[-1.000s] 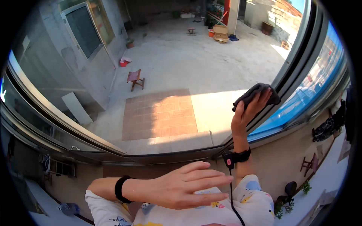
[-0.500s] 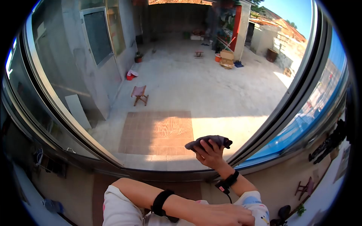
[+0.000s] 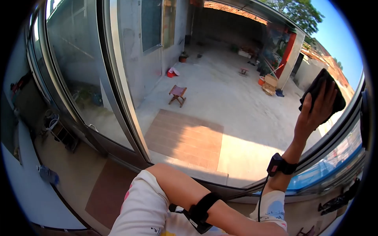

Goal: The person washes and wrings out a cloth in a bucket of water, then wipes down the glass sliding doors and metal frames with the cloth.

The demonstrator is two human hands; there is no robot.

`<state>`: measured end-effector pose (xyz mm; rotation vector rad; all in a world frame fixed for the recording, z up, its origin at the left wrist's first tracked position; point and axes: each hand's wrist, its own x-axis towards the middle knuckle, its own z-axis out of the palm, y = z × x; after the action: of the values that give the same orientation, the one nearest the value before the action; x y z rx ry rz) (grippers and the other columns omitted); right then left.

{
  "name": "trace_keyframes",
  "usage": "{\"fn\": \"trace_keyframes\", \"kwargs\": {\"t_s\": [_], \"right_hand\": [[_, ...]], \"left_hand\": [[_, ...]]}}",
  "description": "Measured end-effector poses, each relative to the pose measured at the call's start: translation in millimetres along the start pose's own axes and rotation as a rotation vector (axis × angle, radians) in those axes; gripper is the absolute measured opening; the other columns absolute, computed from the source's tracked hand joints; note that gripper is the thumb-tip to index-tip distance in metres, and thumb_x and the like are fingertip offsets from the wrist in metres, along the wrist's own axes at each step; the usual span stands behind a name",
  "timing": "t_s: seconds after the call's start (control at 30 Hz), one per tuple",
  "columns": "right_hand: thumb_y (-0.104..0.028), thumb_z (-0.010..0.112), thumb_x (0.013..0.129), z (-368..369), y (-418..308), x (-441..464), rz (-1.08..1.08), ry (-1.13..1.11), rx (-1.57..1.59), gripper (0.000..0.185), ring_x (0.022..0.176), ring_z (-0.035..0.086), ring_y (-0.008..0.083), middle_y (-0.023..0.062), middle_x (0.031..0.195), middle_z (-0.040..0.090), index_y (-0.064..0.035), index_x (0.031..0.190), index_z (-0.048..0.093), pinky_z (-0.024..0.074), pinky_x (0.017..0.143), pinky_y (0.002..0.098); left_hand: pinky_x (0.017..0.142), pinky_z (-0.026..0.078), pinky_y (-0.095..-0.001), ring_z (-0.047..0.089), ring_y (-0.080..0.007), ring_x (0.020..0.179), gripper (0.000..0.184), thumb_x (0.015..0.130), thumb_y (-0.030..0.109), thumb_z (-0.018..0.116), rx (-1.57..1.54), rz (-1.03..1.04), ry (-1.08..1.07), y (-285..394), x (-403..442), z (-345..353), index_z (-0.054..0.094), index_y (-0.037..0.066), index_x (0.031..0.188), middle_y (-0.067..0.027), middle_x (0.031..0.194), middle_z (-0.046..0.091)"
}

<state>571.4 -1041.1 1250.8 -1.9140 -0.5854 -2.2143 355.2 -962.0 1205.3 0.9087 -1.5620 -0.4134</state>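
My right hand [image 3: 319, 103] is raised at the upper right, fingers laid over a black cloth [image 3: 339, 103]. Its palm side faces away from me, against what looks like a glass pane beside the metal frame [image 3: 332, 133]; whether the cloth touches the glass I cannot tell. A black strap with a small box [image 3: 277, 165] and a cable sits on that wrist. My left forearm [image 3: 240, 220] crosses low in front of my body and wears a black strap [image 3: 204, 206]. My left hand lies beyond the bottom edge, hidden.
Beyond the glass, a courtyard holds a folding stool [image 3: 178, 93], a red basin [image 3: 171, 73], a cardboard box [image 3: 270, 83] and a brown tiled patch [image 3: 185, 137]. A metal frame upright [image 3: 118, 78] stands at left. Indoors, a dark red mat [image 3: 108, 196] lies on the floor.
My right hand has moved up and to the right with the cloth, and the arm has stretched out. My left hand has slipped below the view. The camera has turned and tilted.
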Motion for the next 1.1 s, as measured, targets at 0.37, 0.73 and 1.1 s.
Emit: {"fn": "trace_keyframes", "kwargs": {"t_s": [0.37,0.73,1.1], "right_hand": [[-0.018,0.066,0.076,-10,-249,-195,-0.325,-0.703,0.480,0.040,0.127,0.040,0.0192,-0.0046,0.136,0.048,-0.0260,0.115,0.064,0.0241,0.098,0.0501],[-0.028,0.057,0.089,111,-333,162,-0.265,0.015,0.316,0.032,0.129,0.037,0.0273,0.0016,0.135,0.049,-0.0232,0.121,0.060,0.0180,0.103,0.0561],[-0.022,0.064,0.080,105,-438,38,-0.610,-0.318,0.523,0.041,0.132,0.036,0.0190,-0.0026,0.139,0.043,-0.0223,0.119,0.053,0.0243,0.098,0.0540]], "left_hand": [[0.061,0.047,-0.0385,0.061,-0.0274,0.073,0.005,0.077,0.016,0.065,0.477,-0.065,0.218,18,-82,-6,0.068,0.012,0.078,-0.0068,0.077,0.064],[0.072,0.051,-0.0288,0.062,-0.0214,0.089,0.020,0.085,0.010,0.063,0.873,-0.163,0.699,144,-256,-13,0.064,0.009,0.106,-0.0055,0.107,0.061],[0.067,0.051,-0.0231,0.063,-0.0116,0.079,0.020,0.087,0.001,0.057,0.628,-0.707,1.881,150,-516,106,0.063,0.000,0.106,-0.0080,0.091,0.066]]}}
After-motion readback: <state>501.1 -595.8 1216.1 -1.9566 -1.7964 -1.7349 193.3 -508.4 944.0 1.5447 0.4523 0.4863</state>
